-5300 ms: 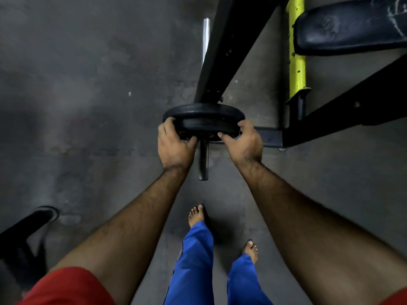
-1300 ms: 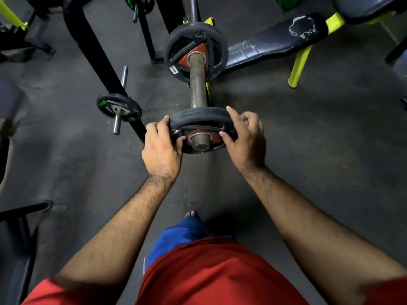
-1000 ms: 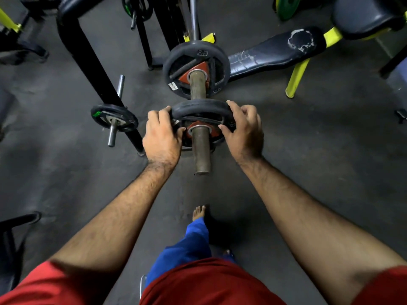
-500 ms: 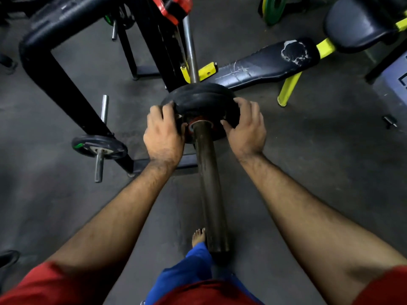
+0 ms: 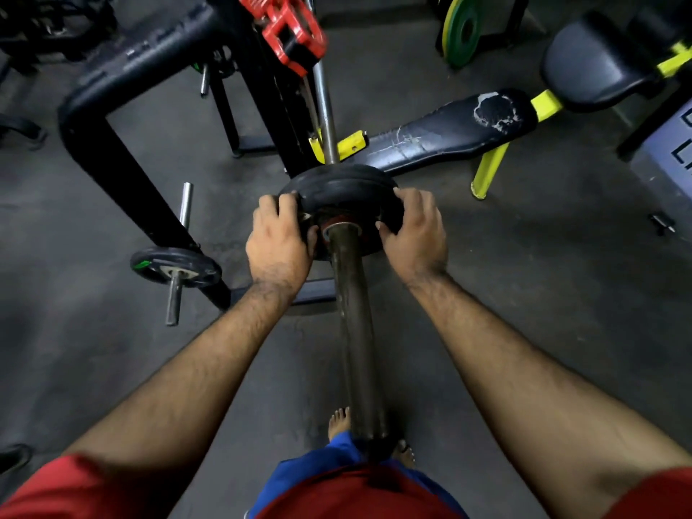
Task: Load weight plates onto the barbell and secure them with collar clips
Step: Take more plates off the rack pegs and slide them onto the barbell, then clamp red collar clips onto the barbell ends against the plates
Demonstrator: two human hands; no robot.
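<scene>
Both hands, left (image 5: 279, 241) and right (image 5: 413, 234), gripping plate (image 5: 337, 189) on bar (image 5: 354, 331), rack (image 5: 123, 144) left, bench (image 5: 442, 133) beyond, green plate (image 5: 462, 30) far back.

Black weight plates (image 5: 337, 183), red collar clip (image 5: 290, 30), yellow-framed bench (image 5: 445, 134), green plate (image 5: 462, 28).

The plates (image 5: 339, 189) sit on the bar (image 5: 355, 331). Relative to the plates: left hand (image 5: 279, 243) on the left rim, right hand (image 5: 413, 234) on the right, bench (image 5: 442, 136) behind-right, spare plate (image 5: 176, 265) on a peg left.
</scene>
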